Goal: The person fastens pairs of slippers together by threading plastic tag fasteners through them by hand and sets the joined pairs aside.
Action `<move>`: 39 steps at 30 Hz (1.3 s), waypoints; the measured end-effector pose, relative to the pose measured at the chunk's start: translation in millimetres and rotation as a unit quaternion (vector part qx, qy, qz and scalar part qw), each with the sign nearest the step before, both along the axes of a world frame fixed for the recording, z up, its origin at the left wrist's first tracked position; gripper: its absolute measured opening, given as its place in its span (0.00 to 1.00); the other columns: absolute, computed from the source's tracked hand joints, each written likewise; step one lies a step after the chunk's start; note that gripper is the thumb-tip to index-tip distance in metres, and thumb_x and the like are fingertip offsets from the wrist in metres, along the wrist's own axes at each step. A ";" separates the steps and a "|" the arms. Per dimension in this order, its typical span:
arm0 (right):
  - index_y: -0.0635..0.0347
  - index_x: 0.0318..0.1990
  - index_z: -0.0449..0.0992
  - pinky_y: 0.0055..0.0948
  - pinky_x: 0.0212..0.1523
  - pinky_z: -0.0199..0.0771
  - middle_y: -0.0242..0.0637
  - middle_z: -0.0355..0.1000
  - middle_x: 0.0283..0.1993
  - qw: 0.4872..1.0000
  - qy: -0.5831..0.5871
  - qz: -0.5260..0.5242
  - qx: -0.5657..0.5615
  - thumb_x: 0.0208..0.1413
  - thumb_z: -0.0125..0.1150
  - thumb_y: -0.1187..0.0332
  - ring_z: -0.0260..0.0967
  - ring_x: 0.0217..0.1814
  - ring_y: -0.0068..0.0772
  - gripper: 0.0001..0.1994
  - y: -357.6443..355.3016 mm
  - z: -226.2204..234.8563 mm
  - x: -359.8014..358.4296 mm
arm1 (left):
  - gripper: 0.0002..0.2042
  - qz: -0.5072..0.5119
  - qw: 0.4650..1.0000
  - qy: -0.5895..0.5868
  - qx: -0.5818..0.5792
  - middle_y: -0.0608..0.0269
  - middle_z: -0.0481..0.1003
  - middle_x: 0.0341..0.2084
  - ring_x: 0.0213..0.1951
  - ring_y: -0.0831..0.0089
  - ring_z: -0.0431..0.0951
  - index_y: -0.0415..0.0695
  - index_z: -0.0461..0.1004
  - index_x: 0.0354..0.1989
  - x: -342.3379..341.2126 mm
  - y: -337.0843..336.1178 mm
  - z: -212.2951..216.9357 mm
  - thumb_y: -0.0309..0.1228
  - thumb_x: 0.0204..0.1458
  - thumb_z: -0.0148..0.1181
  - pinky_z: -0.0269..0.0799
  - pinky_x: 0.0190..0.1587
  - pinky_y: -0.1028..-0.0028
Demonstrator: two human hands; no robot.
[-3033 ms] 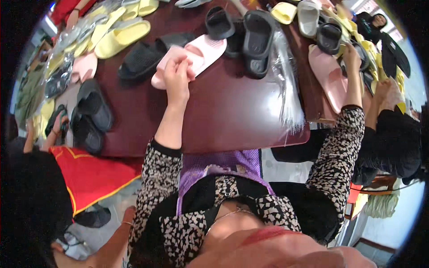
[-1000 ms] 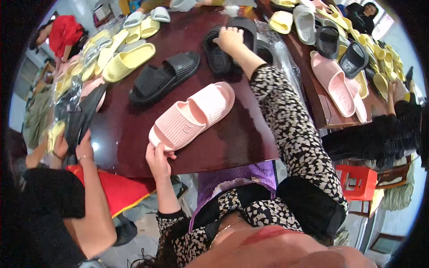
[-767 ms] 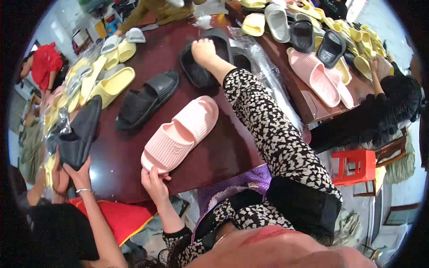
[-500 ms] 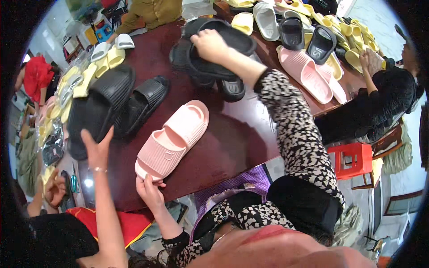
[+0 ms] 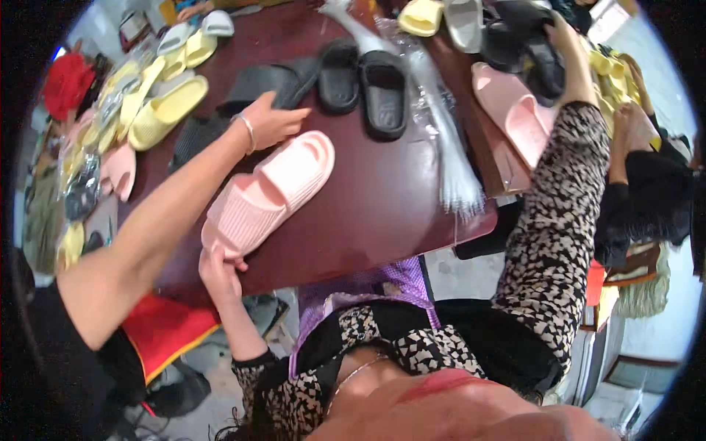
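Observation:
My left hand (image 5: 223, 273) pinches the near end of a pair of pink slide slippers (image 5: 268, 195), which fit together heel to toe above the dark red table. The slippers have ribbed straps. My right arm reaches to the far right, where my right hand (image 5: 568, 40) grips a black slipper (image 5: 523, 16), blurred and partly out of the picture. Beneath it lie other black slippers (image 5: 544, 70) on the pile. Two black slippers (image 5: 384, 95) rest side by side on the middle of the table.
A co-worker's arm with a bracelet (image 5: 250, 134) crosses from the left over blurred black slippers (image 5: 257, 87). Yellow slippers (image 5: 168, 112) line the left edge. A bundle of clear plastic strips (image 5: 445, 140) and a pink slipper (image 5: 511, 110) lie right. Another person (image 5: 665, 184) works there.
My right hand has swung from mid-table to the far-right pile with the black slippers. The co-worker's arm has reached farther in. My left hand keeps the pink slippers.

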State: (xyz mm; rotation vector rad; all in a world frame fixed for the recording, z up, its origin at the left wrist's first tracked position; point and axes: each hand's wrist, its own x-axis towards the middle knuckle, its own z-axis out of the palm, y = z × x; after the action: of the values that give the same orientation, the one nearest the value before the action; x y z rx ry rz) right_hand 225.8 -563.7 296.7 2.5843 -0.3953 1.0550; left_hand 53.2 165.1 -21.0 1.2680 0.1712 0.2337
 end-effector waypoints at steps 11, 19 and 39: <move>0.49 0.53 0.70 0.37 0.45 0.70 0.45 0.73 0.43 0.999 0.018 -0.015 0.038 0.59 0.46 0.59 0.71 0.46 0.42 0.17 28.9 -60.3 -8.4 | 0.10 -0.038 0.994 0.062 -0.080 0.58 0.72 0.26 0.21 0.69 0.71 0.36 0.68 0.38 -2.4 10.7 25.8 0.29 0.53 0.47 0.67 0.19 0.72; 0.64 0.53 0.69 0.23 0.41 0.70 0.38 0.74 0.45 0.838 0.120 0.381 0.371 0.59 0.50 0.62 0.71 0.43 0.28 0.18 258.7 -118.1 -65.1 | 0.10 -0.082 0.987 0.035 -0.136 0.56 0.73 0.27 0.22 0.69 0.72 0.35 0.67 0.39 16.8 -9.6 67.2 0.28 0.52 0.46 0.69 0.21 0.70; 0.68 0.32 0.73 0.19 0.22 0.61 0.30 0.65 0.22 0.631 -0.004 0.282 0.722 0.53 0.49 0.69 0.59 0.21 0.19 0.11 321.6 -145.0 -83.9 | 0.09 0.017 0.999 0.004 -0.045 0.56 0.74 0.28 0.21 0.70 0.74 0.36 0.68 0.39 29.7 -20.6 129.3 0.25 0.52 0.45 0.71 0.19 0.74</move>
State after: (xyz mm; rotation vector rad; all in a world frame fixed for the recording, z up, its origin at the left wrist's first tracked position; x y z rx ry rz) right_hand 141.9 -242.0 151.7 4.3978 -0.6076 1.1053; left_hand 82.9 144.4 108.3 1.1773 0.2075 0.2483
